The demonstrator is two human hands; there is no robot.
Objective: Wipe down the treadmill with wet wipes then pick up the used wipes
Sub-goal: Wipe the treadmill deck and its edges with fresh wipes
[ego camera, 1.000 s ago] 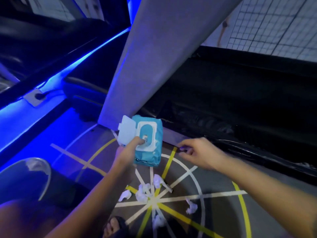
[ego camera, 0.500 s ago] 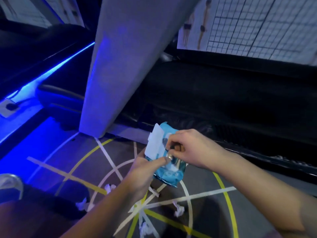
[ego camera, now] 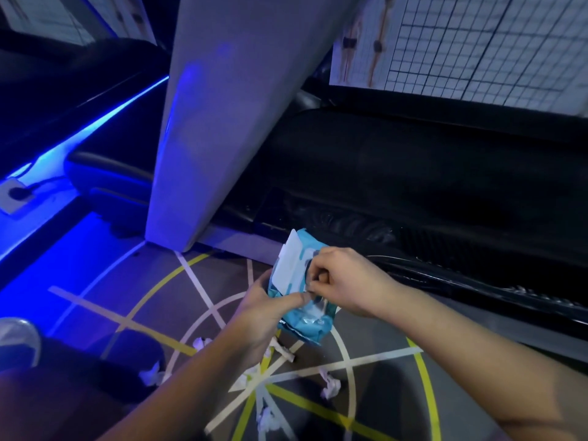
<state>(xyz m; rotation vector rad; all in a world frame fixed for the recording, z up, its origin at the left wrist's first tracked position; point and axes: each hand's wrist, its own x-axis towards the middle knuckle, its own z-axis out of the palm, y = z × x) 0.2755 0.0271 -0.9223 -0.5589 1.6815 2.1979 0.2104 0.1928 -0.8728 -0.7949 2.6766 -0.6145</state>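
The wet wipes pack is held up at the centre of view, just in front of the treadmill. Its white flip lid stands open toward 11 o'clock. The left hand grips the pack from 8 o'clock, thumb laid across its face. A second ago the right hand was off at 3 o'clock by the treadmill's edge. It has since come across and now pinches at the pack's opening with curled fingertips — whether a sheet is already between them cannot be told. That looks like drawing a fresh wipe, so the wiping is probably not finished.

Crumpled used wipes lie scattered on the floor from 5 to 8 o'clock, not yet collected. White and yellow tape lines fan out across the floor from a hub. A grey upright rises at 12 o'clock, a blue strip light glows at 10 — and a grid chart hangs at 1 o'clock.
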